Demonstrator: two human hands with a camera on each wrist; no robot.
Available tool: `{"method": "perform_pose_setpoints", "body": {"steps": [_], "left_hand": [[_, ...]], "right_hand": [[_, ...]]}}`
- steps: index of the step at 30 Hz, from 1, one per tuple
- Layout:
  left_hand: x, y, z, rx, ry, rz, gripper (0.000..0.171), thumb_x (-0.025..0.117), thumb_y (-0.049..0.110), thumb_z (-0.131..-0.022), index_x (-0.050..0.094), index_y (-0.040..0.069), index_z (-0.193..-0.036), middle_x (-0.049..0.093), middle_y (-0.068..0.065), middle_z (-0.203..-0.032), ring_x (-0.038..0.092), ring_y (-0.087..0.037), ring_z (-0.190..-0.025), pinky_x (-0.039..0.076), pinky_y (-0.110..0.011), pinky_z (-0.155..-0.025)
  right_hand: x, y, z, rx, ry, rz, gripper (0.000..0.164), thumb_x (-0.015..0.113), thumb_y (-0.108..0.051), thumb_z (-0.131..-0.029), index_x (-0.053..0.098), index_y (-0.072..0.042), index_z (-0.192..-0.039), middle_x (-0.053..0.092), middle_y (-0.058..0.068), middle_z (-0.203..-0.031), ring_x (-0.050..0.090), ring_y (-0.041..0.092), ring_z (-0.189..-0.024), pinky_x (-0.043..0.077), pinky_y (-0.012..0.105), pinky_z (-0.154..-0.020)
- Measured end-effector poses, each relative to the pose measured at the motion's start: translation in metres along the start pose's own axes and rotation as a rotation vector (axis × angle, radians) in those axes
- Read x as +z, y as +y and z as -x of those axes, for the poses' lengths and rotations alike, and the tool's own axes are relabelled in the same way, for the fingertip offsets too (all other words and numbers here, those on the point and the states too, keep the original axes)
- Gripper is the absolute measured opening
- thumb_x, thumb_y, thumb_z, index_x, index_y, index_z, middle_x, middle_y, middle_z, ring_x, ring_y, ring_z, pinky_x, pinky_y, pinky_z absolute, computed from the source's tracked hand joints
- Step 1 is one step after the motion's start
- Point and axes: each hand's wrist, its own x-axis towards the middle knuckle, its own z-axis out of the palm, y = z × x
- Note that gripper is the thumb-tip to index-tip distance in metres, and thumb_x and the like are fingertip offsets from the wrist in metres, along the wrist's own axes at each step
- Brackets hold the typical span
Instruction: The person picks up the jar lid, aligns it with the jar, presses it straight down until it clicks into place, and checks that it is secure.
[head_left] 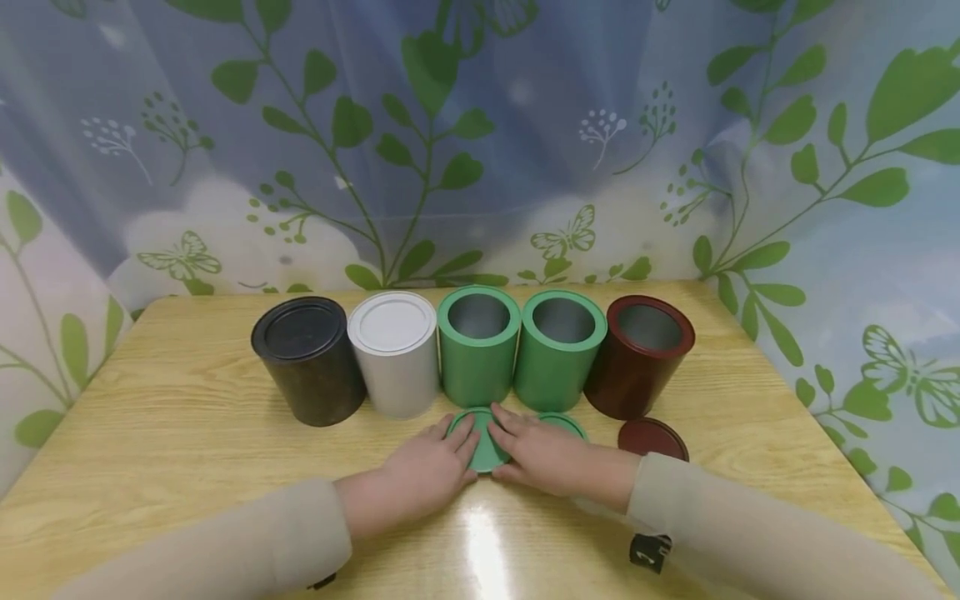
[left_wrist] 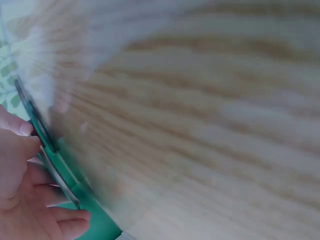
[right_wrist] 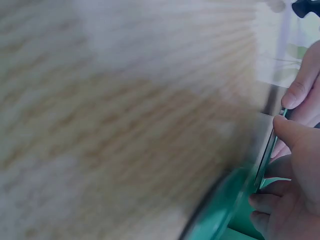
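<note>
A round green lid (head_left: 487,457) lies near the middle of the wooden table, in front of the left green can (head_left: 478,375). My left hand (head_left: 426,467) holds its left rim, fingers spread over the top. From the opposite side, my right hand (head_left: 547,457) holds the right rim, and that forearm passes in front of a second green lid (head_left: 566,423). Both wrist views show the lid nearly edge-on, with left-hand fingers (left_wrist: 70,215) and right-hand fingers (right_wrist: 265,200) along it. The fingers' undersides are partly hidden in the head view.
Behind the hands stand a black can (head_left: 315,387) and a white can (head_left: 396,379), both lidded. The left green can, another green can (head_left: 555,375) and a dark red can (head_left: 633,379) have open tops. A dark red lid (head_left: 654,439) lies at the right.
</note>
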Motion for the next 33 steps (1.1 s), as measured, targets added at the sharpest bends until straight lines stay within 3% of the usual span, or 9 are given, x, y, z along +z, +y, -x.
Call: {"method": "perform_pose_setpoints", "body": {"steps": [13,19,25,33], "left_hand": [[-0.029,-0.004,0.017,0.014,0.297,-0.023,0.051,0.051,0.037,-0.095,0.053,0.000,-0.130,0.048,-0.018,-0.135,0.045,-0.039,-0.121,0.044,-0.044,-0.094],[-0.046,-0.011,0.019,0.025,0.421,-0.049,0.050,0.056,0.036,-0.093,0.055,0.000,-0.128,0.051,-0.018,-0.132,0.047,-0.039,-0.120,0.046,-0.043,-0.091],[-0.063,-0.019,0.016,0.033,0.469,-0.006,0.047,0.058,0.033,-0.093,0.055,0.006,-0.130,0.050,-0.018,-0.133,0.046,-0.040,-0.120,0.046,-0.046,-0.091],[-0.077,-0.028,0.010,0.040,0.462,0.028,0.044,0.056,0.029,-0.094,0.052,0.010,-0.134,0.048,-0.018,-0.135,0.044,-0.042,-0.122,0.045,-0.049,-0.090]], "right_hand": [[-0.042,-0.013,0.019,-0.010,0.125,-0.006,0.063,0.056,-0.038,-0.092,0.043,0.006,-0.136,0.033,0.024,-0.144,0.039,0.033,-0.129,0.037,0.045,-0.100],[-0.062,-0.015,0.024,-0.016,0.187,0.049,0.064,0.058,-0.038,-0.092,0.043,0.005,-0.136,0.034,0.023,-0.144,0.042,0.033,-0.126,0.039,0.044,-0.099],[-0.081,-0.013,0.027,0.015,0.191,0.052,0.066,0.057,-0.041,-0.091,0.041,0.002,-0.139,0.030,0.019,-0.147,0.041,0.034,-0.127,0.042,0.043,-0.096],[-0.094,-0.003,0.022,0.012,0.201,0.031,0.067,0.054,-0.043,-0.092,0.038,0.000,-0.141,0.027,0.018,-0.148,0.037,0.034,-0.129,0.041,0.043,-0.097]]}}
